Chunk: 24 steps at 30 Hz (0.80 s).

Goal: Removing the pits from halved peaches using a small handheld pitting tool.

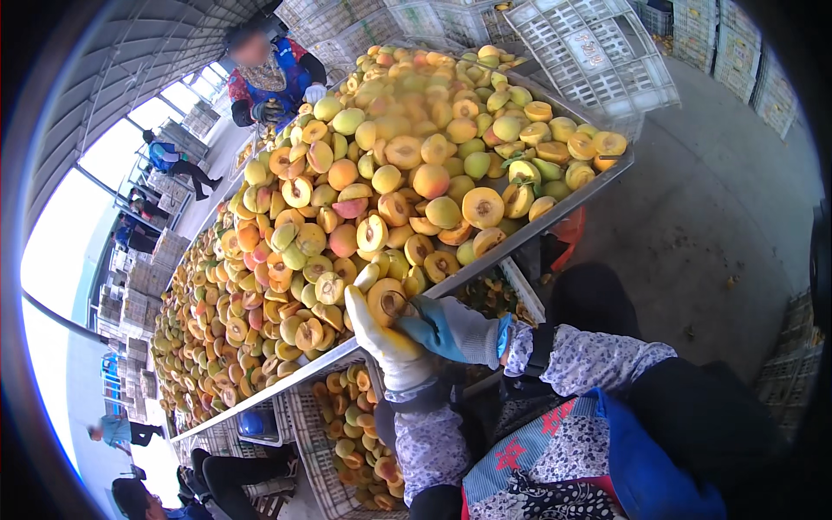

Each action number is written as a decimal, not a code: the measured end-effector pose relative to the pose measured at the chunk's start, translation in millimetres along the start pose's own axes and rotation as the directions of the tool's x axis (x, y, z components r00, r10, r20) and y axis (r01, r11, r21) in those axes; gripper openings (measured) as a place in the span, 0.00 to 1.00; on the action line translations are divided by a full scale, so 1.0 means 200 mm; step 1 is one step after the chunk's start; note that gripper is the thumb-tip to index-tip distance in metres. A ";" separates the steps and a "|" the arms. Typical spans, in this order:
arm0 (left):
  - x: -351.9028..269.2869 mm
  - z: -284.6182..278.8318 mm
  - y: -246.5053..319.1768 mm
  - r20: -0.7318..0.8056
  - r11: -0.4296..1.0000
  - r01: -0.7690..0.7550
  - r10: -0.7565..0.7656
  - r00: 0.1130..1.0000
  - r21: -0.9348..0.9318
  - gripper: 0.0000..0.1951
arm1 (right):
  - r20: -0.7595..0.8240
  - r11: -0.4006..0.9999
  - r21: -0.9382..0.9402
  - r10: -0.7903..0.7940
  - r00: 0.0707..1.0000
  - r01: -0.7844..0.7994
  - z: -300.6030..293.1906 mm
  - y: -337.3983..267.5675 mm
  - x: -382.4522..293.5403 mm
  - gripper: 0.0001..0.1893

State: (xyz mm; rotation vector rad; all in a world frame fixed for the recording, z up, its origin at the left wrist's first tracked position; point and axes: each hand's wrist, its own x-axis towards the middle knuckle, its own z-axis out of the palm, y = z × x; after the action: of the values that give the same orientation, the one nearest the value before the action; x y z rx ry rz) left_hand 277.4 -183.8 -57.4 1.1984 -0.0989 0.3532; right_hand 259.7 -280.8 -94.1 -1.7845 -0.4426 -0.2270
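My left hand [385, 341], in a white glove stained yellow, holds a halved yellow peach [383, 294] with its cut face up. My right hand [442, 328], in a blue-and-grey coated glove, grips a small pitting tool whose thin dark loop [394, 303] lies against the peach's centre. The tool's handle is hidden in the glove. Both hands meet over the near metal edge of a sloping table [533, 231]. Heaped on it are peaches [432, 181], many cut in half, some showing stones or hollows.
Below the edge stands a plastic crate [312, 429] of peach halves; scraps [491, 292] lie in another container. An orange-red bucket [571, 237] is under the table. A tilted white crate [591, 55] rests at the far right corner. A co-worker [273, 84] works across the heap.
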 end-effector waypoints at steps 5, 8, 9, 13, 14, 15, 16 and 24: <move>-0.02 -0.01 0.03 -0.047 0.989 0.045 -0.038 0.998 0.140 0.25 | 0.062 0.998 -0.013 0.067 0.996 -0.066 -0.02 -0.02 -0.03 0.19; -0.02 -0.04 -0.04 -0.116 0.996 0.019 -0.009 0.993 0.093 0.23 | 0.012 0.998 0.013 0.055 0.998 -0.055 -0.02 -0.06 -0.05 0.19; -0.03 -0.04 -0.06 -0.155 0.998 0.013 -0.004 0.988 0.061 0.23 | 0.012 0.998 0.013 0.065 0.998 -0.065 -0.01 -0.05 -0.06 0.19; -0.06 -0.08 -0.14 0.059 0.790 -0.309 0.330 0.942 0.529 0.22 | -0.024 0.996 0.087 0.038 0.999 -0.036 -0.01 -0.01 -0.09 0.19; -0.05 -0.10 -0.17 0.154 0.658 -0.464 0.473 0.867 0.593 0.21 | -0.039 0.993 0.116 -0.013 0.999 0.017 -0.01 -0.02 -0.08 0.19; -0.04 -0.13 -0.19 0.254 0.496 -0.594 0.592 0.765 0.633 0.21 | -0.026 0.995 0.097 -0.010 1.000 0.012 -0.01 -0.05 -0.07 0.19; -0.02 -0.13 -0.17 0.046 0.975 -0.197 0.193 0.980 0.105 0.20 | -0.039 0.994 0.101 -0.043 0.998 0.046 0.01 -0.05 -0.07 0.19; -0.04 -0.01 0.02 -0.033 0.988 0.151 -0.149 0.988 0.033 0.23 | 0.317 0.951 -0.291 0.194 0.929 -0.100 -0.11 -0.15 -0.05 0.10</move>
State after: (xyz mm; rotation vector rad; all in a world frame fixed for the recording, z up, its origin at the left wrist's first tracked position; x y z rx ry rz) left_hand 268.0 -182.9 -56.8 1.2272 0.0245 0.2420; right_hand 240.1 -297.4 -65.2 -2.1280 -0.5392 0.1420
